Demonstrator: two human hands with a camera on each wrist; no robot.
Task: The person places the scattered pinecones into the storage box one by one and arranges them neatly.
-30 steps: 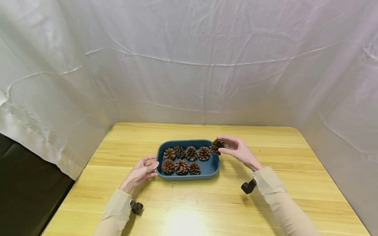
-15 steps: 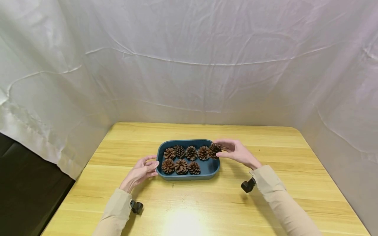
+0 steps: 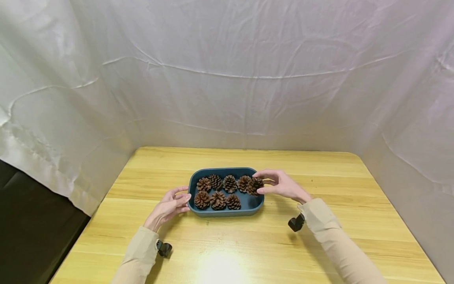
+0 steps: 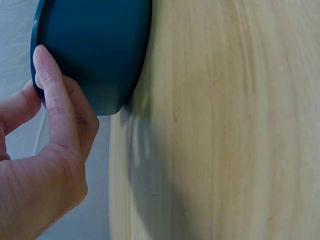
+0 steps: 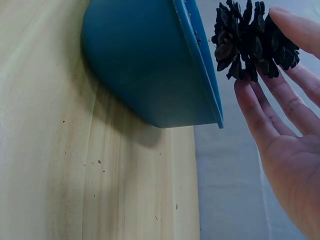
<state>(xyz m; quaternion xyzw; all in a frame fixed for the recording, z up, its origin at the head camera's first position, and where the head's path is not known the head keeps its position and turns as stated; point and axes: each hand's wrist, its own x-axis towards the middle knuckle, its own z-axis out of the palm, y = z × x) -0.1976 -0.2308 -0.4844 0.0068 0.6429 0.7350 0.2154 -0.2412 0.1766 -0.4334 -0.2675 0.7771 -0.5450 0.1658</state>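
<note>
A dark blue oblong tray [image 3: 223,214] with rounded corners stands on the table, several brown pine cones [image 3: 218,200] in two rows inside it. My left hand [image 3: 173,205] holds the tray's left end; in the left wrist view its thumb and fingers [image 4: 52,85] pinch the rim. At the other end my right hand [image 3: 280,184] grips a pine cone [image 5: 250,42] between thumb and fingertips. That cone is over the tray's right side, close beside the rightmost cone of the back row [image 3: 244,184]. In the right wrist view it shows above the rim.
The light wooden table [image 3: 227,240] has a back edge against a hanging pale cloth [image 3: 244,94], which also closes off both sides. Something dark [image 3: 32,225] lies beyond the table's left edge. A black wrist camera [image 3: 296,223] sits under the right cuff.
My right hand has moved left and nearer to me, carrying its pine cone from above the tray's back right corner to farther inside the rim. My left hand and the tray have stayed put.
</note>
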